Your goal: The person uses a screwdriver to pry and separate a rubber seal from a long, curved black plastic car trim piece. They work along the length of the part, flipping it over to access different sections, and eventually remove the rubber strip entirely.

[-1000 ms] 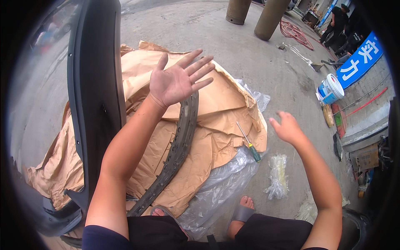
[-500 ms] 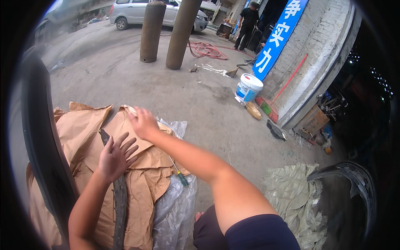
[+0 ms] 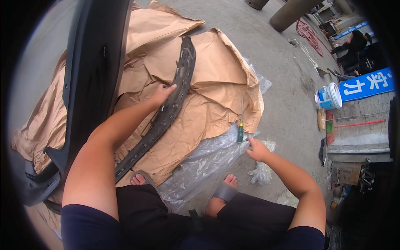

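My left hand [image 3: 162,93] has its fingers closed on the long, dark slotted strip [image 3: 143,146], which lies diagonally across crumpled brown paper [image 3: 214,75]. My right hand [image 3: 258,151] is empty, thumb and fingers apart, just below the green-handled screwdriver [image 3: 240,132], above the clear plastic sheet [image 3: 196,166]. A tall black curved panel [image 3: 89,62] stands along the left, beside my left arm. My sandaled feet are at the lower edge of the paper and plastic.
Metal cylinders [image 3: 293,12] and a red hose [image 3: 308,37] are at the back right. A person in dark clothes [image 3: 356,41] is farther off. A white bucket [image 3: 329,96], a blue sign [image 3: 366,85] and a red-handled broom [image 3: 358,123] are at the right.
My left hand has gone from raised and spread to closed on the dark strip. My right hand has moved down beside the screwdriver. The view has tilted back down from the yard.
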Available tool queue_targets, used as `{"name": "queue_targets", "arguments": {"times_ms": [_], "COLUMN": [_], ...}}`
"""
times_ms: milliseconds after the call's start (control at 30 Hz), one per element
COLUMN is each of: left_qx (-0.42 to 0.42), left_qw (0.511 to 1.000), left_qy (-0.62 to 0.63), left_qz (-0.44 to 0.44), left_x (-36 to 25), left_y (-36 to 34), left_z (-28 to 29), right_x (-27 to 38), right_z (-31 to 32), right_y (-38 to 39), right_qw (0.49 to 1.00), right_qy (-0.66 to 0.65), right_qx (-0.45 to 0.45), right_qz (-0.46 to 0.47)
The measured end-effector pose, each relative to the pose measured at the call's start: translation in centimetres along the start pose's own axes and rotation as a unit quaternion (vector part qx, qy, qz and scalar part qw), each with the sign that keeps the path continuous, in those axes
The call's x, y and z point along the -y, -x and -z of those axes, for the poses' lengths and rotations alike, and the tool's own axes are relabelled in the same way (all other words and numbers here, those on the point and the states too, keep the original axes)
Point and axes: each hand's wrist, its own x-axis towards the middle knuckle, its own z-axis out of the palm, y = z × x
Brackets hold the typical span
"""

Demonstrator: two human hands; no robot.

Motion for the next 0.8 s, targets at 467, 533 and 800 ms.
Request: {"name": "queue_targets", "arguments": {"times_ms": [467,533,800], "left_qx": [0.089,0.091,0.127], "left_qw": [0.964,0.96,0.931], "left_qy": [-0.245,-0.263,-0.341], "left_qz": [-0.047,-0.042,-0.011], "left_x": [0.0,0.2,-1.1], "left_y": [1.6,1.9,3.4], "left_z": [1.0,1.0,0.4], "right_x": [1.3,0.5,1.2], "right_z": [-2.9,-3.1,-2.0], "right_y": [-6.8,-8.3,-9.2], "right_qw": [0.996,0.992,0.965], "right_qy": [-0.011,-0.037,-0.151], "right_qx": [-0.07,-0.071,-0.037], "right_qz": [-0.05,-0.093,-0.213]}}
